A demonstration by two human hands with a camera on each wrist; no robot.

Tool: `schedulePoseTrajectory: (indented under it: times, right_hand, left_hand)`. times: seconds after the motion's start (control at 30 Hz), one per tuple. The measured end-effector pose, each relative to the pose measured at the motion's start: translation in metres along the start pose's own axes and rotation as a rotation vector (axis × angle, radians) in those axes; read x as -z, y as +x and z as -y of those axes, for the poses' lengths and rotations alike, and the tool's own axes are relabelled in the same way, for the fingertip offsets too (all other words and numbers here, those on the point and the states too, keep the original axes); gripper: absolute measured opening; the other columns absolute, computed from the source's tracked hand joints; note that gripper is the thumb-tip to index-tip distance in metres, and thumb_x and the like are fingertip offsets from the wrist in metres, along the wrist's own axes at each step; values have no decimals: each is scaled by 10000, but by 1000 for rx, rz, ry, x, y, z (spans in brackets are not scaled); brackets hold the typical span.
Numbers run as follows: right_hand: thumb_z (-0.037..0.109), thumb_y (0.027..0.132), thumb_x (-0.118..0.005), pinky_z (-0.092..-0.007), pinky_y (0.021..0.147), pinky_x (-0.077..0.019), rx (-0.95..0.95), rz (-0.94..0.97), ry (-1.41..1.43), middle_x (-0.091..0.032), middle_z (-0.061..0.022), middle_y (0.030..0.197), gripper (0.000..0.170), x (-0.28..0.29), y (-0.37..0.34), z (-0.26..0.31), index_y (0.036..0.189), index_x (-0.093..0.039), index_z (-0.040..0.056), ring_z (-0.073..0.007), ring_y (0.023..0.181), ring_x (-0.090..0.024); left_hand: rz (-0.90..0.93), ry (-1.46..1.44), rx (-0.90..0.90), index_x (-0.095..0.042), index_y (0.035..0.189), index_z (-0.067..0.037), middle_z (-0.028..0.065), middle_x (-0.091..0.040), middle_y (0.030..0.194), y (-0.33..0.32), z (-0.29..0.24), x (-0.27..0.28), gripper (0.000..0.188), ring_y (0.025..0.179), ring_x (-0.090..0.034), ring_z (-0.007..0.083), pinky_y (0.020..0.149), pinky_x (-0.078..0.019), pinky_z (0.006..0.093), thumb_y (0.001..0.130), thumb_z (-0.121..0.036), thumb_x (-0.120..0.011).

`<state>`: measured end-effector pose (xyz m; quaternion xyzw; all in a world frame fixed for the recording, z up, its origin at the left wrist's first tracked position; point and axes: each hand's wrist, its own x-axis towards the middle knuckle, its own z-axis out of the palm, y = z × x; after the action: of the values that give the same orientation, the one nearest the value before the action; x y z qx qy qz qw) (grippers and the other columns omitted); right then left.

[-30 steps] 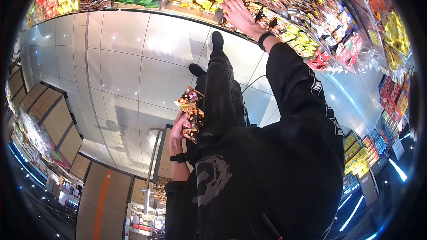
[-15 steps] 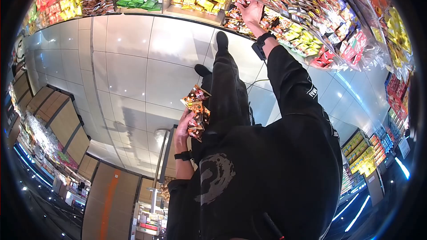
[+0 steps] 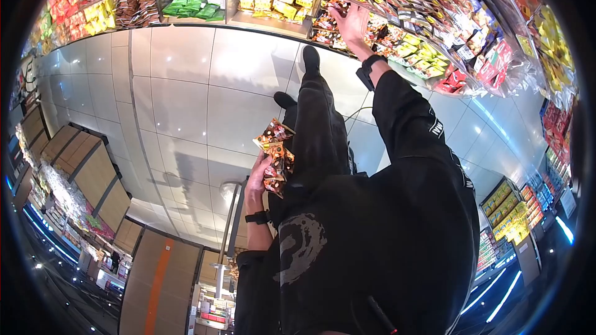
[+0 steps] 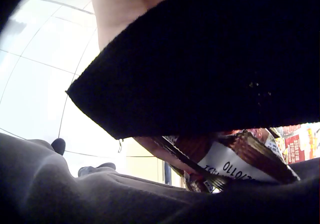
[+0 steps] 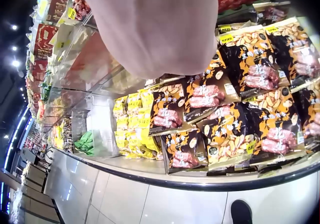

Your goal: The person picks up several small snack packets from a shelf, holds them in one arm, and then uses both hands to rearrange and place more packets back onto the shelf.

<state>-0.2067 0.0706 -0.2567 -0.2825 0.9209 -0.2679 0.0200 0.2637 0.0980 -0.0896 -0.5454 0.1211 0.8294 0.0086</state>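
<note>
Beside the left thigh, my left hand (image 3: 256, 178) grips several black, orange and red snack packets (image 3: 274, 156). One packet (image 4: 240, 159) shows its pale printed side in the left wrist view, below the dark sleeve. My right hand (image 3: 352, 23) reaches into the shelf compartment of matching dark packets (image 3: 324, 23), thumb and fingers apart at their top edges. In the right wrist view, the hand (image 5: 160, 28) hangs over rows of black-and-orange packets (image 5: 230, 139) picturing nuts and reddish pieces; its fingertips are hidden, so any hold on a packet cannot be made out.
Yellow packets (image 3: 273, 6) fill the neighbouring compartment, with green packets (image 3: 189, 1) farther left. Yellow-green and red packets lie right of the right hand. A dark shelf edge (image 5: 200, 185) runs along the front. Tiled floor (image 3: 177, 99) spreads below, with brown boxes at the left.
The right hand came from spread flat over the compartment's left edge to lower among the dark packets, with its fingers bent more. The left hand keeps its packets, shifted slightly in view.
</note>
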Motion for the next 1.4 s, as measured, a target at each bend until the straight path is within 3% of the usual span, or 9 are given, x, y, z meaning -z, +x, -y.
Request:
schedulePoseTrajectory:
  times: [0.3,0.53,0.63,0.9,1.0,1.13,1.2,1.33,1.4]
  right_hand:
    - [284,818,-730,-452,1075,-346,148,147,-82,-538,-220,1271,599,6,3,-1,1263,-490,-37,-364,1234,-472]
    - [311,810,-736,-457,904,-452,197,110,-115,-631,-177,1034,398,3,10,-6,1052,-591,31,-354,1008,-587]
    - [342,828,-714,-478,1021,-394,18,451,-90,-557,-220,1234,634,4,17,-7,1337,-454,68,-399,1175,-507]
    - [240,783,-759,-460,1036,-377,211,103,9,-472,-240,1271,702,25,-9,3,1340,-399,9,-406,1196,-454]
    - [210,856,-696,-437,925,-465,151,88,226,-579,-191,1119,446,51,-48,16,1210,-504,19,-343,1036,-574]
    - [407,987,-516,-337,781,-513,-362,948,1014,-662,-54,803,421,56,-119,11,1163,-572,29,-170,793,-639]
    - [406,996,-507,-322,810,-511,-331,1267,1076,-643,-81,1032,445,119,-122,45,1191,-570,11,-163,958,-605]
    - [322,967,-594,-258,882,-460,-151,1103,1085,-569,-14,1067,428,164,-129,63,1267,-525,24,-84,1003,-537]
    - [214,942,-643,-245,926,-434,-398,1076,1372,-550,2,1042,401,180,-123,53,1267,-516,17,-90,1018,-531]
  left_hand:
    - [-20,38,7,-305,1454,-35,136,-565,1277,0,-11,-16,663,1083,-626,237,868,-556,371,914,-231,-637]
    - [-93,97,11,-307,1467,-32,108,-539,1315,-3,-17,-36,689,1122,-590,198,924,-504,332,905,-236,-650]
    - [-63,91,8,-307,1468,-36,110,-536,1319,0,-16,-35,691,1122,-590,201,922,-506,330,904,-243,-649]
    - [-8,120,-16,-306,1451,-16,132,-542,1303,2,-30,-54,699,1129,-591,211,918,-515,348,900,-262,-659]
    - [4,134,-60,-301,1448,-14,133,-542,1301,4,-39,-65,694,1121,-596,211,920,-516,348,903,-255,-657]
    - [95,265,-100,-295,1449,-17,130,-537,1294,15,-61,-93,696,1096,-600,203,898,-520,327,901,-228,-668]
    - [151,425,-25,-295,1446,-13,137,-535,1292,22,-77,-120,705,1096,-598,198,879,-526,317,890,-200,-686]
    - [243,533,-142,-299,1445,-9,131,-549,1261,40,-78,-168,748,1039,-613,180,831,-540,304,862,-213,-723]
    - [281,514,-117,-301,1449,-8,130,-562,1247,43,-76,-181,778,1041,-611,172,837,-536,299,848,-232,-742]
